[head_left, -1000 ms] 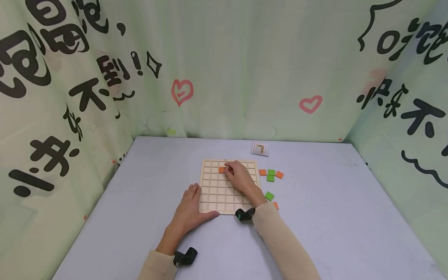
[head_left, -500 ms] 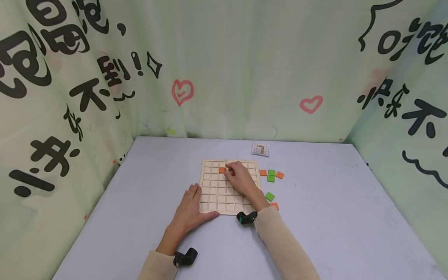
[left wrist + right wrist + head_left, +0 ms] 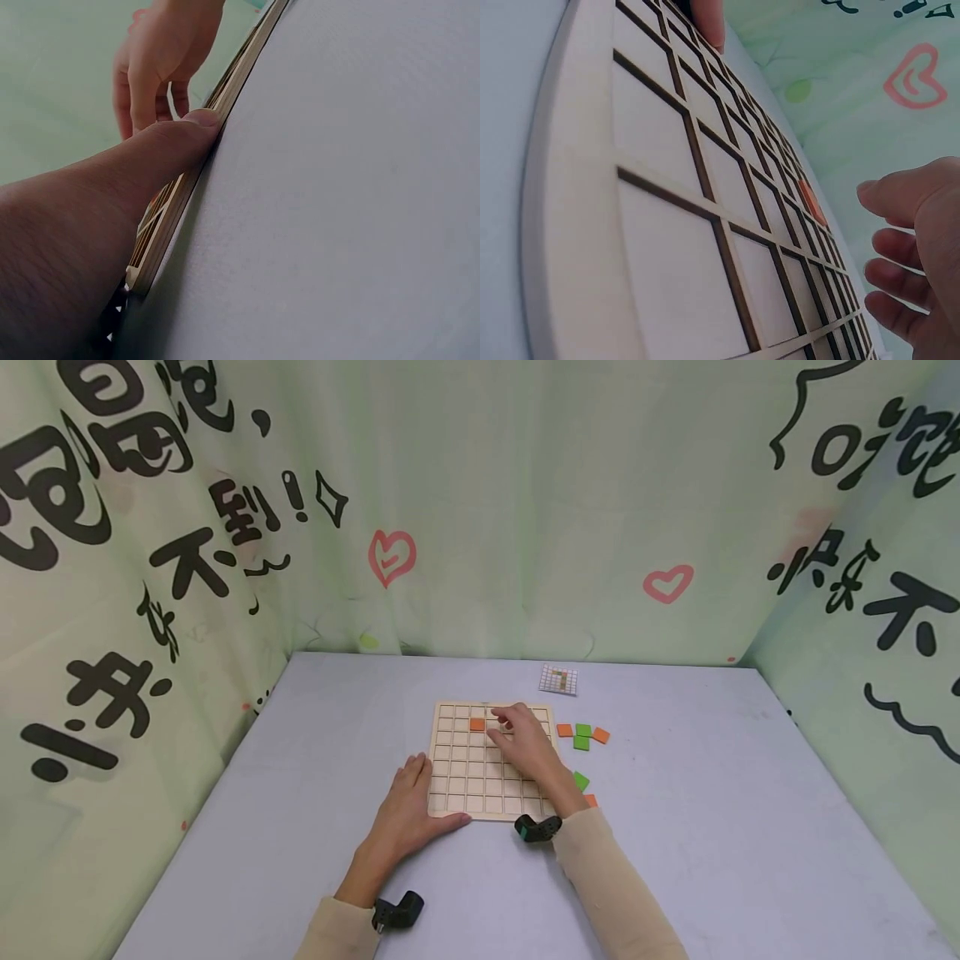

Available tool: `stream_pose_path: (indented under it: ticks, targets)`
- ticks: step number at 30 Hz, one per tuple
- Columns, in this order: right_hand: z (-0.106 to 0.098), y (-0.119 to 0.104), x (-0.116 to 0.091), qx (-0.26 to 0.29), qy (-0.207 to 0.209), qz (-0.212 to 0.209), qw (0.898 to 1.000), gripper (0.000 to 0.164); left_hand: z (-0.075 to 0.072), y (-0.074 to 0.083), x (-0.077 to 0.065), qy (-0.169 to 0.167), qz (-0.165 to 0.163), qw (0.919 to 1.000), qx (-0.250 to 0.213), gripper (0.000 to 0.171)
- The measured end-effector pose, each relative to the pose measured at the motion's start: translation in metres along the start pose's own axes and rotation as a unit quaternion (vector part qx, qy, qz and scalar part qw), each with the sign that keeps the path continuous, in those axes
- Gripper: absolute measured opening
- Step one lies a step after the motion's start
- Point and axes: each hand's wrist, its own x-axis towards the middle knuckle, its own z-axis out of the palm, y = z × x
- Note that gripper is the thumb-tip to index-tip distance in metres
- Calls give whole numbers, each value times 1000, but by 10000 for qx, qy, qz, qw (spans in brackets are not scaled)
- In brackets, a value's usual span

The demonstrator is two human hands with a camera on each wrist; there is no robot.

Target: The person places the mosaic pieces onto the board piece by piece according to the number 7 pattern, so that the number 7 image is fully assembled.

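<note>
A pale wooden grid board [image 3: 457,777] lies on the table, with one orange square tile [image 3: 477,724] in a cell near its far edge. My right hand [image 3: 527,747] hovers over the far right part of the board, just right of that tile. In the right wrist view its thumb and fingers [image 3: 901,274] stand apart with nothing between them. My left hand [image 3: 408,806] rests at the board's near left corner, fingers along the left side. The left wrist view shows the thumb [image 3: 169,146] lying straight on the board's front edge.
Right of the board lie several loose tiles, among them an orange tile [image 3: 564,730] and a green tile [image 3: 583,729]; the right forearm partly covers the nearest ones. A small card with a printed grid [image 3: 558,680] is behind the board. Curtains [image 3: 525,527] surround the table.
My right hand has drawn back slightly to the right from the orange tile, its thumb and fingers spreading apart. The tile now shows fully. My left hand stays in place.
</note>
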Motion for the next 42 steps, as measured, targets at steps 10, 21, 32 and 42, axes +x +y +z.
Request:
stream_pose_path:
  ticks: [10,21,32,42]
  targets:
    - [-9,-1,-7,-143,124,121,9997,44,1,0,0,39,73,10000,44,116]
    - [-20,-2,-14,-75,408,187,9990,45,-1,0,0,48,83,10000,14,116]
    - [-25,10,-22,9,671,190,9976,44,0,-1,0,68,104,9999,38,115]
    - [-35,17,-25,-25,754,256,9968,43,1,-2,0,91,113,9999,7,114]
